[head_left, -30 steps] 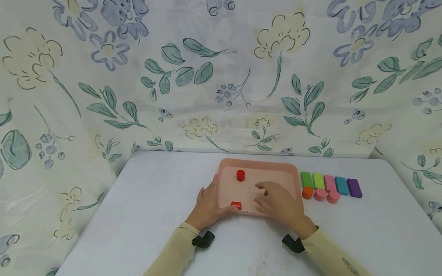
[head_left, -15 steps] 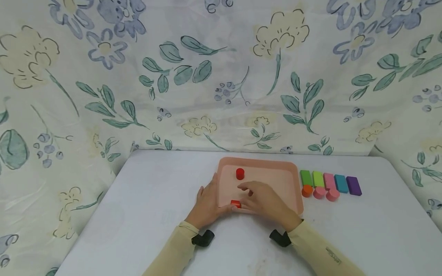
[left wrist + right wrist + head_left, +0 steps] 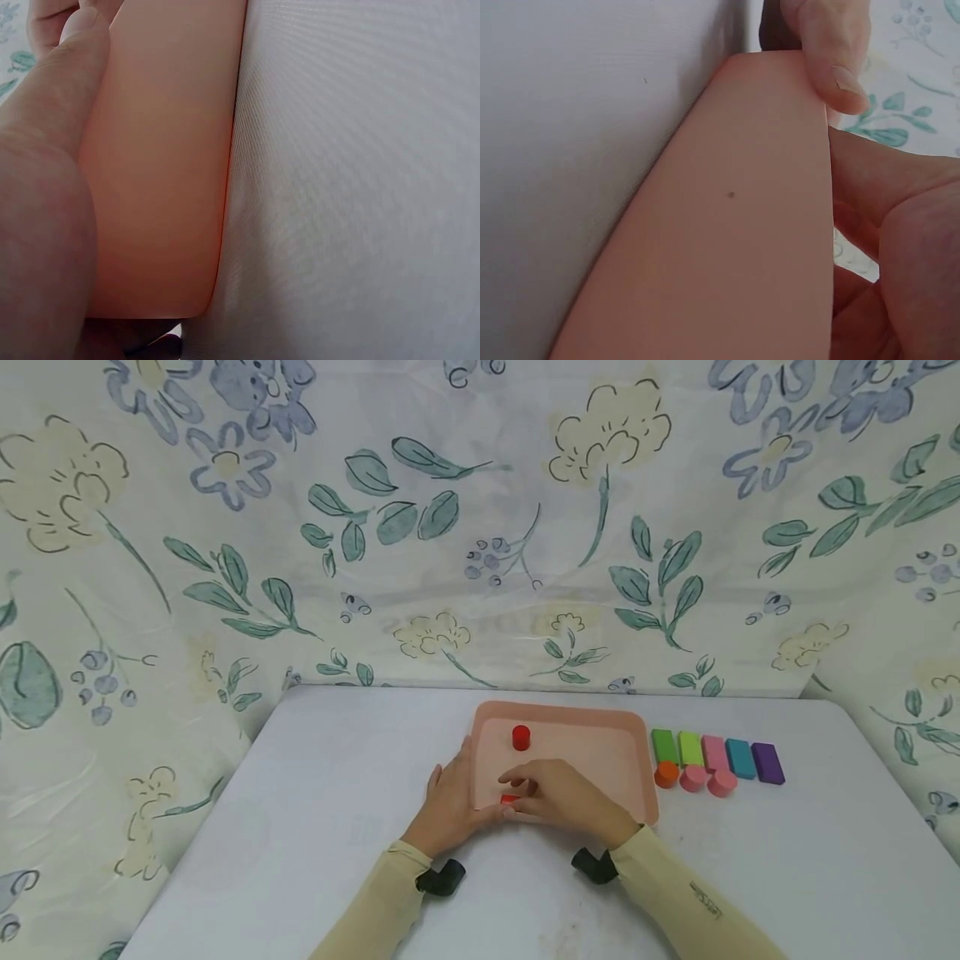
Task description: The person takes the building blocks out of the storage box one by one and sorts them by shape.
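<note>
A pink tray [image 3: 600, 718] lies on the white table. My left hand [image 3: 447, 802] rests along its left side, fingers fairly straight, thumb across the front left corner; in the left wrist view that thumb [image 3: 64, 86] lies over the rim. Just inside the front rim is a small red block [image 3: 508, 798], partly covered by my right hand [image 3: 567, 795]. The right index finger reaches over it and the thumb is close beside it, with a gap between them. The wrist views hide this block. A red cylinder [image 3: 521, 737] stands farther back in the tray.
Right of the tray stand a green block [image 3: 664, 747], a lime block [image 3: 690, 747], a pink block [image 3: 715, 752], a blue block [image 3: 740, 758] and a purple block [image 3: 768, 763]. In front of them are an orange cylinder [image 3: 666, 774] and two pink cylinders [image 3: 722, 782].
My right hand has moved left across the tray's front part, up to the red block near the rim. My left hand stays at the tray's left side.
</note>
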Demonstrator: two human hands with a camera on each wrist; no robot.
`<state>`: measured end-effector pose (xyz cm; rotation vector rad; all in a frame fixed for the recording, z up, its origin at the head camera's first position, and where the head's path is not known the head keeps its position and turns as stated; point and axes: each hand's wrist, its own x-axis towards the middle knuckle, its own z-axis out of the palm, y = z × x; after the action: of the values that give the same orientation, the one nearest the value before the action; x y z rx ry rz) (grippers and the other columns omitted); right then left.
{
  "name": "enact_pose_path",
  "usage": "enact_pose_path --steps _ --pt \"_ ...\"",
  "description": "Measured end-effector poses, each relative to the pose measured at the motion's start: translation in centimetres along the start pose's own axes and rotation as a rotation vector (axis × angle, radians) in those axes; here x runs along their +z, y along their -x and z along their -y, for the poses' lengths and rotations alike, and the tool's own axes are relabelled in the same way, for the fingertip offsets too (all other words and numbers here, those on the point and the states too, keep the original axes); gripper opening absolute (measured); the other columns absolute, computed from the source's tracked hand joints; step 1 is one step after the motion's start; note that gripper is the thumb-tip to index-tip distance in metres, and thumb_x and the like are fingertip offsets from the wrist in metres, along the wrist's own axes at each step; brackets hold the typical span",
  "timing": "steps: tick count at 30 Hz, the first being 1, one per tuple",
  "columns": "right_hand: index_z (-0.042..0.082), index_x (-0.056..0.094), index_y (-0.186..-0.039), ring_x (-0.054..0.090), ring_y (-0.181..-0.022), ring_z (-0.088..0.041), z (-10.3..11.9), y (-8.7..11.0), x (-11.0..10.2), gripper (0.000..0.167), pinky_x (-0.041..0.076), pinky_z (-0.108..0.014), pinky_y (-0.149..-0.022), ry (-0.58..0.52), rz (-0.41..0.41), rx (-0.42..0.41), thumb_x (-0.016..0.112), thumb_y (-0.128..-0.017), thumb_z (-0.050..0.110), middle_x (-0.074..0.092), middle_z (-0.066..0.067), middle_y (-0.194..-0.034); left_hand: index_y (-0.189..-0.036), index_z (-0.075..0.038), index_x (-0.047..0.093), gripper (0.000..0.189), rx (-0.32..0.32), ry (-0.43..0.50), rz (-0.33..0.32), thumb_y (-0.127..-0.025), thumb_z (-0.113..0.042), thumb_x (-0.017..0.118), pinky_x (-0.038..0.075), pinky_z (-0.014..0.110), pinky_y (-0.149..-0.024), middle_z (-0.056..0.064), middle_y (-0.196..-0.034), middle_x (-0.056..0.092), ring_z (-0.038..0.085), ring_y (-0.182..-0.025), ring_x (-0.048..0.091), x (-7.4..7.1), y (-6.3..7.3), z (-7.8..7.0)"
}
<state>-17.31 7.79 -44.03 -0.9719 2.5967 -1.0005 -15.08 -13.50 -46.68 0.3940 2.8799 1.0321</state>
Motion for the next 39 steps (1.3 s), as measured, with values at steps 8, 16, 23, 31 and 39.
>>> enact_pose_path --steps 8,16,23,31,39 --pt "0.013 0.07 -0.126 0.063 -0.088 -0.005 -0.51 -0.26 -0.04 0.039 0.055 -0.025 -0.084 -0.008 0.067 0.0 0.078 -0.09 0.025 0.073 0.006 -0.102 -0.159 0.003 0.01 0.122 0.002 -0.004 -0.004 -0.078 -0.058 0.078 0.008 0.068 -0.117 0.021 -0.161 0.029 0.038 -0.148 0.028 0.04 0.05 -0.17" --pt "0.013 0.072 -0.124 0.061 -0.082 -0.001 -0.54 -0.38 -0.23 0.038 0.055 -0.022 -0.081 0.047 0.093 -0.011 0.078 -0.09 0.029 0.071 0.013 -0.095 -0.159 0.003 0.009 0.121 -0.008 -0.012 0.006 -0.079 -0.058 0.078 0.008 0.067 -0.117 0.02 -0.162 0.027 0.037 -0.149 0.026 0.06 0.02 -0.19" --pt "0.014 0.075 -0.121 0.057 -0.081 -0.006 -0.3 -0.34 -0.42 0.032 0.053 -0.023 -0.078 0.098 0.112 -0.013 0.077 -0.091 0.027 0.066 0.012 -0.091 -0.159 0.004 0.009 0.122 0.003 -0.026 -0.005 -0.079 -0.057 0.078 0.01 0.067 -0.117 0.021 -0.161 0.029 0.038 -0.148 0.029 0.18 -0.02 -0.02" --pt "0.013 0.073 -0.12 0.054 -0.08 -0.007 -0.41 -0.13 -0.36 0.035 0.051 -0.022 -0.074 0.123 0.083 0.006 0.077 -0.091 0.031 0.06 0.012 -0.086 -0.159 0.003 0.009 0.121 -0.002 -0.032 0.002 -0.079 -0.058 0.077 0.01 0.066 -0.117 0.02 -0.162 0.028 0.038 -0.147 0.028 0.17 -0.02 0.02" --pt "0.014 0.071 -0.121 0.056 -0.085 -0.008 -0.24 0.3 -0.54 0.036 0.054 -0.026 -0.081 0.179 0.032 0.04 0.079 -0.089 0.03 0.063 0.01 -0.092 -0.159 0.002 0.009 0.121 -0.008 -0.04 0.004 -0.079 -0.058 0.077 0.009 0.066 -0.118 0.02 -0.161 0.029 0.037 -0.147 0.029 0.1 -0.08 0.08"
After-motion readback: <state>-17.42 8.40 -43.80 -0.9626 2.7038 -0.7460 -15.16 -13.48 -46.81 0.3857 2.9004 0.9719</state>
